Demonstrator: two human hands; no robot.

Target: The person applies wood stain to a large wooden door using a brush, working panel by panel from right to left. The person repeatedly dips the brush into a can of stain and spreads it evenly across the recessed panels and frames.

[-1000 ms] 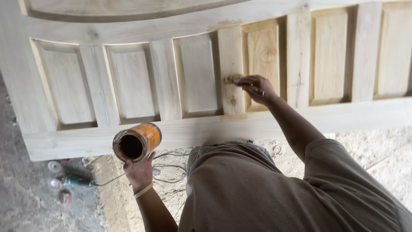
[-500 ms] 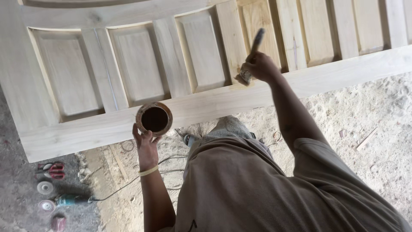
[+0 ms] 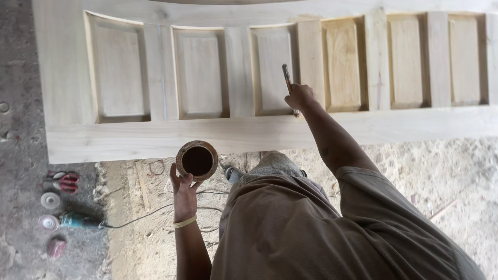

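Right hand (image 3: pixel 300 96) with fingers clamped on a brush (image 3: pixel 287 79) against the pale panelled door (image 3: pixel 155 137); left hand (image 3: pixel 184 194) with fingers wrapped under an open tin (image 3: pixel 197 160), just below the door's edge.

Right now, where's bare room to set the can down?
Bare sandy floor lies right of the person, below the door's lower rail. The door's broad left end is bare too. Crowded: lower left, with scissors, discs, grinder, cable beneath the left hand.
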